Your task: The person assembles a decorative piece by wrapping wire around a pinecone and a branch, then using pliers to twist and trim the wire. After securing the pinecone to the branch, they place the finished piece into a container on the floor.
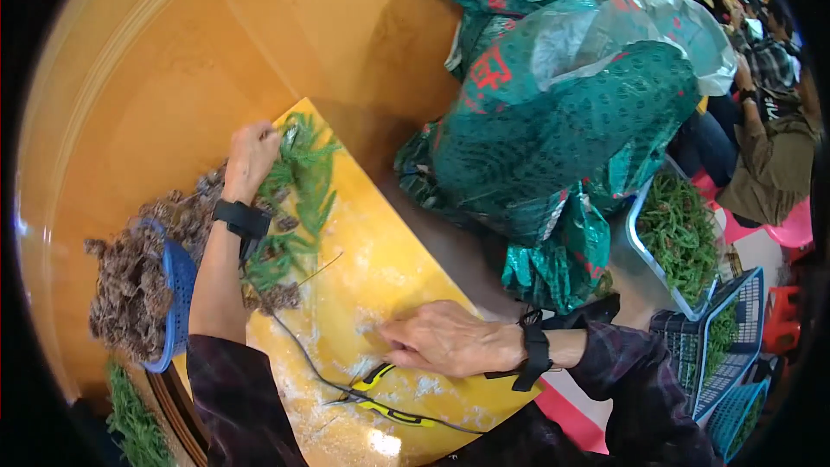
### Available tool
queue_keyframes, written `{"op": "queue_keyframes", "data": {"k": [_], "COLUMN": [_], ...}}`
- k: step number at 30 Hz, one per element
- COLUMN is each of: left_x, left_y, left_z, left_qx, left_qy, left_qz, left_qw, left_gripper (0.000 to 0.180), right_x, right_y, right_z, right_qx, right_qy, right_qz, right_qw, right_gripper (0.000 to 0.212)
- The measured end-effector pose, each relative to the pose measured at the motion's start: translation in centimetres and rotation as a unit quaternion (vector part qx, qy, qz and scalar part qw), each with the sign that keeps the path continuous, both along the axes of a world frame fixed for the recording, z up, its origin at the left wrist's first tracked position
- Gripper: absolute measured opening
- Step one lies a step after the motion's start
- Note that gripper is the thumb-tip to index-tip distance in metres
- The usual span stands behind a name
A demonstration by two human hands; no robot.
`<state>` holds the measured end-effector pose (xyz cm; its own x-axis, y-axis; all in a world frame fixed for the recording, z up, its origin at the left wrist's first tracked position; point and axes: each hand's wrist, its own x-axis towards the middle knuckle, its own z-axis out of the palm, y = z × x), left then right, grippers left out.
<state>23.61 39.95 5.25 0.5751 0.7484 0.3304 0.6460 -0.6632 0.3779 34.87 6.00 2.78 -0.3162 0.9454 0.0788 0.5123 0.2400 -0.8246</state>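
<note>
My left hand (251,160) is closed at the far corner of the yellow table (363,251), its fingertips at the edge of a green artificial pine sprig (313,160); the exact grip is partly hidden. More green sprigs (281,261) and several brown pine cones (281,297) lie beside that forearm. Over the near part of the table my right hand (450,337) is held low with its fingers loosely stretched leftward, nothing visible in them. Just below it lie pliers (376,398) with yellow and black handles, crossed by a thin dark cable (303,355).
A blue basket (179,294) heaped with pine cones (130,294) stands at the left. Large green bags (553,130) rise beyond the table. Bins of greenery, a clear one (644,242) and a dark blue crate (748,320), are at the right. Another person (769,156) sits far right.
</note>
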Motion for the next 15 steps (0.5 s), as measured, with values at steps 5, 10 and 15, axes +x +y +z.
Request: {"op": "queue_keyframes", "data": {"k": [5,10,15], "left_x": [-4.1,-9.8,-14.3], "left_y": [-0.6,-4.9,-10.1], "left_z": [2.7,4.9,5.1], "left_qx": [-0.022,-0.08,0.004], "left_qy": [-0.027,0.049,0.05], "left_qz": [0.027,0.023,0.022], "left_qw": [0.999,0.995,0.999], "left_gripper": [0.02,0.018,0.015], "right_x": [0.0,-0.5,-1.4], "right_y": [0.0,0.0,0.0], "right_z": [0.8,0.5,-0.2], "right_qx": [-0.005,-0.02,0.044], "right_qy": [-0.008,-0.044,-0.052], "right_qz": [0.0,-0.002,-0.047], "right_qw": [1.0,0.999,0.997], "right_gripper": [0.019,0.016,0.013]}}
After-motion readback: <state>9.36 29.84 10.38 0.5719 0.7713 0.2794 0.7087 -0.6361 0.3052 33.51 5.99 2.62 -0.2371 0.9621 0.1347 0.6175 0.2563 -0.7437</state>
